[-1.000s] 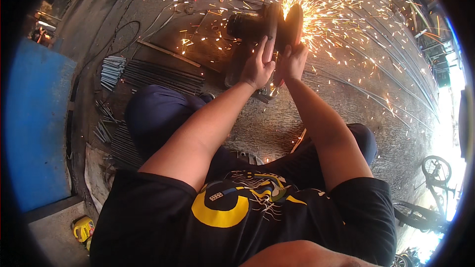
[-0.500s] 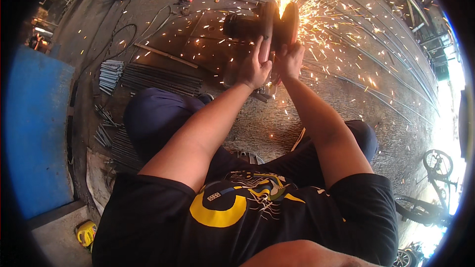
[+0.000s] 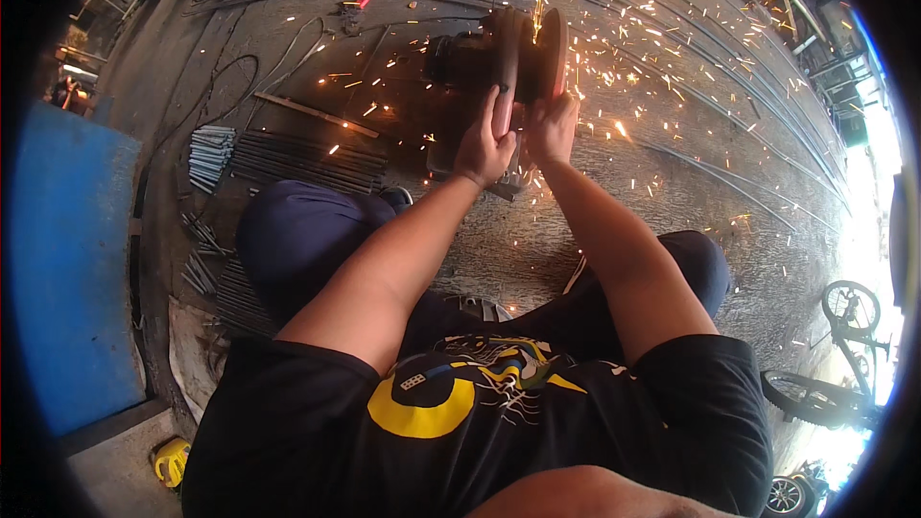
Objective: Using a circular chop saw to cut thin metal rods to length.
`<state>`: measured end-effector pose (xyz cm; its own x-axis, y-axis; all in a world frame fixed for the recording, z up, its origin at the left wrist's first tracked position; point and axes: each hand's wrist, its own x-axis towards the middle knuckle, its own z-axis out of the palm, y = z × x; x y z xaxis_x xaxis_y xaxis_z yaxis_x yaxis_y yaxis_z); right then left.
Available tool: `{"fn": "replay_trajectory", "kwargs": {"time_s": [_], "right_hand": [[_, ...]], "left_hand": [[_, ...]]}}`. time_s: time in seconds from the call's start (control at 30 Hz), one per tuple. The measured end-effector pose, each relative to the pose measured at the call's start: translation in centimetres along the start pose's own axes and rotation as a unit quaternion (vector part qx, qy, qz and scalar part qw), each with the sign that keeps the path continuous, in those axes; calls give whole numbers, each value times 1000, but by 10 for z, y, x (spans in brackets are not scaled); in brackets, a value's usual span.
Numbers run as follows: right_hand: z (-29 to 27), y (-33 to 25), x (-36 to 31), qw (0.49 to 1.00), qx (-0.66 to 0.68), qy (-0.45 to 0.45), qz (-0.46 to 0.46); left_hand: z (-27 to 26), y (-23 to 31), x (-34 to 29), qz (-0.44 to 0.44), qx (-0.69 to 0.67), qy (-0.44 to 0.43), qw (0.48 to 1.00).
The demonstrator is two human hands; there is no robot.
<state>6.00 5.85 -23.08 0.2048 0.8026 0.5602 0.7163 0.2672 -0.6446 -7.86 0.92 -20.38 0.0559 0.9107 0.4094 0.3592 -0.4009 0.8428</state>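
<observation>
A dark cut-off saw (image 3: 465,59) stands on the floor ahead of me, its reddish round disc (image 3: 554,53) upright at the right. Beside the disc runs a curved guard (image 3: 508,67), and sparks (image 3: 539,0) fly up between the two. My left hand (image 3: 484,150) is closed against the guard's lower end, one finger stretched along it. My right hand (image 3: 554,129) is closed just below the disc; what it grips is hidden by the fingers. Under my hands the saw's base is partly covered and dim.
Short rods (image 3: 307,161) lie left of the saw, beside a bundle of pale rods (image 3: 211,155). Long bars (image 3: 710,72) stretch along the right and far floor. A blue panel (image 3: 72,259) is at left, with a yellow tape measure (image 3: 172,461) below it. A bicycle (image 3: 849,345) is at right.
The dense spray of sparks has shrunk to a thin streak with scattered specks. The disc and both hands sit slightly lower and farther left in the picture, with the view itself shifted a little.
</observation>
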Motion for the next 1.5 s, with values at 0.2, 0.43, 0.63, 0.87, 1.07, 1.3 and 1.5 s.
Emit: {"fn": "replay_trajectory", "kwargs": {"time_s": [0.2, 0.43, 0.63, 0.87, 1.07, 1.3, 1.5], "right_hand": [[8, 7, -4, 999, -4, -13, 42], [6, 4, -3, 999, -4, -18, 50], [7, 2, 0, 999, 7, -9, 48], [2, -11, 21, 998, 12, 40, 45], [-3, -18, 65, 998, -8, 43, 41], [-8, -19, 85, 997, 31, 28, 63], [-3, -14, 56, 997, 25, 59, 31]], "left_hand": [[8, -19, 0, 10, 14, 3, 1000], [9, -15, 1, -13, 19, 10, 1000], [8, -11, 3, -95, -5, -14, 995], [1, 4, 27, -109, -40, -22, 993], [-8, 27, 74, -146, -85, -37, 985], [-7, 28, 95, -97, -202, -31, 974], [-6, 20, 60, -92, -119, 7, 989]]}}
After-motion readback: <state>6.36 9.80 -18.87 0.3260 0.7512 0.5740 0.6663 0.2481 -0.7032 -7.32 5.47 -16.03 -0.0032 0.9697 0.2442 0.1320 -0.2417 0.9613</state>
